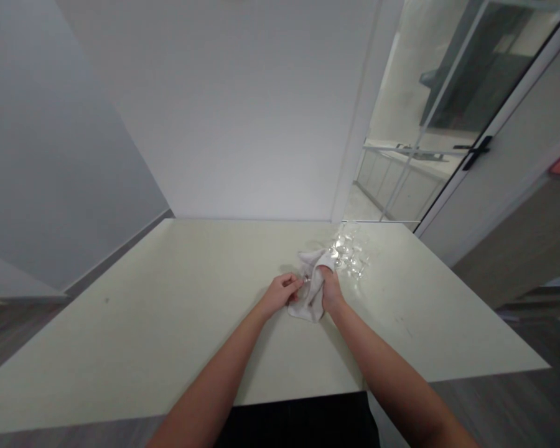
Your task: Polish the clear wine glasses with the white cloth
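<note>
A crumpled white cloth (pixel 312 298) hangs between my two hands over the pale table. My right hand (pixel 330 290) is closed on the cloth from the right side, with part of it bunched over the fingers. On the left, my left hand (pixel 282 292) pinches a small clear, shiny piece against the cloth; its exact shape is too small to make out. Just beyond my right hand lies a cluster of clear, glinting objects (pixel 350 252), several in number.
The cream-coloured table (pixel 168 323) reaches to a white wall panel (pixel 242 124) at its far edge. At the right stands a glass-paned door with a black handle (pixel 478 153). Small dark marks show on the tabletop near the right.
</note>
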### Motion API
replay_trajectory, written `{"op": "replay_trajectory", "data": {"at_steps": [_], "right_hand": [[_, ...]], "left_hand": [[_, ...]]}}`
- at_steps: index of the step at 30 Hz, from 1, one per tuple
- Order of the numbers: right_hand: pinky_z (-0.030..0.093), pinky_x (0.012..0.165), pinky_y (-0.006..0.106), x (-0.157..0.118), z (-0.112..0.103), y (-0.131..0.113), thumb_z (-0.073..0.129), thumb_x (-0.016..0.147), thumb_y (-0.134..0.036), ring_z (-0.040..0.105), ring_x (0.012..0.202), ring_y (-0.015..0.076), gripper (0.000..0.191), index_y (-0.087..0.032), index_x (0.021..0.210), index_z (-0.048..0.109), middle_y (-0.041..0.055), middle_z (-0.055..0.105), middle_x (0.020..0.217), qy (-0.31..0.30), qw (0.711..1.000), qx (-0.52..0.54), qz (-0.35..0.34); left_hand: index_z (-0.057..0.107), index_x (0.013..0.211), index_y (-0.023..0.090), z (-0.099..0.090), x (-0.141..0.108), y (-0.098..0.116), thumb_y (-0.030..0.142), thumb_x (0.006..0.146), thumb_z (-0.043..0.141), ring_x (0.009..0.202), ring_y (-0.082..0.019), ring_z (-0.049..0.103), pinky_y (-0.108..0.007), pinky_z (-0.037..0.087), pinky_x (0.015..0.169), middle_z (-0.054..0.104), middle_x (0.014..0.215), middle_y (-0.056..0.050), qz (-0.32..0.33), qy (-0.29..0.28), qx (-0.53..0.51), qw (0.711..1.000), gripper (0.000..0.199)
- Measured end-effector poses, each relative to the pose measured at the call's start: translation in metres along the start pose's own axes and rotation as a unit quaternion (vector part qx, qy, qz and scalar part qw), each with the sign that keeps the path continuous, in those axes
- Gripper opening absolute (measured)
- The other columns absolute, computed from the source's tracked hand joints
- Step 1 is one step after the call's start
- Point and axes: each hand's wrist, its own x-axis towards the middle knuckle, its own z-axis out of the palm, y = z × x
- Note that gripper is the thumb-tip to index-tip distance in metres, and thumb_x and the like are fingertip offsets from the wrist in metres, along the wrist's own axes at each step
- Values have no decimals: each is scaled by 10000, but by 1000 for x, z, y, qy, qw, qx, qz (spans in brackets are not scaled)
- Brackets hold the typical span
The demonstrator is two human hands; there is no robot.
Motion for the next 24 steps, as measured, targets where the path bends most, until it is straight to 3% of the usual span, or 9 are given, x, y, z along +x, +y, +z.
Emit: {"op": "replay_trajectory", "data": {"at_steps": [3,5,7,9,11,15,18,24], "right_hand": [[482,555,271,-3,2,-1,606,681,-439,594,593,167,325,-169,857,563,-5,628,649,-71,995,34,69],[489,553,274,-3,3,1,613,687,-460,601,597,168,349,-176,881,554,-7,635,666,-61,995,43,66],[502,584,273,-2,4,4,634,678,-468,612,630,161,371,-192,909,546,-16,649,720,-11,998,50,41],[511,619,265,0,4,6,641,675,-488,623,673,155,395,-199,927,549,-15,663,775,41,998,46,29],[513,624,262,1,5,8,604,699,-541,629,693,158,419,-191,924,564,5,672,792,51,997,31,38],[511,622,285,-6,9,11,546,731,-608,639,714,187,490,-168,940,595,41,678,775,-33,997,5,73],[510,680,302,-11,11,11,553,737,-604,643,771,192,514,-169,1007,597,53,686,838,-67,993,-8,98],[500,697,297,-14,12,2,634,700,-538,641,756,186,488,-191,1038,573,40,686,845,-127,983,9,131]], "left_hand": [[500,681,170,-4,-2,4,558,771,527,481,-101,495,-216,348,507,501,511,35,-34,-30,-50,998,400],[504,712,169,-5,-3,6,568,780,508,499,-104,511,-218,361,511,518,551,28,-39,-27,-54,997,405],[505,800,175,-3,-2,7,551,774,534,558,-107,533,-222,382,532,561,662,13,-13,30,-24,999,378],[494,912,187,0,-1,6,503,753,595,691,-120,562,-230,414,603,589,834,-15,58,115,32,991,368],[483,1018,196,3,-1,6,451,754,619,844,-139,559,-245,431,697,576,993,-47,131,157,82,975,391],[415,1252,217,6,0,4,395,801,585,1013,-170,511,-305,413,865,521,1163,-80,189,131,120,966,513],[398,1301,218,5,2,0,382,795,601,1080,-192,485,-346,371,949,505,1193,-86,202,122,140,962,570],[420,1238,196,1,5,-6,379,790,601,1067,-205,506,-326,407,871,527,1151,-83,195,173,124,957,517]]}}
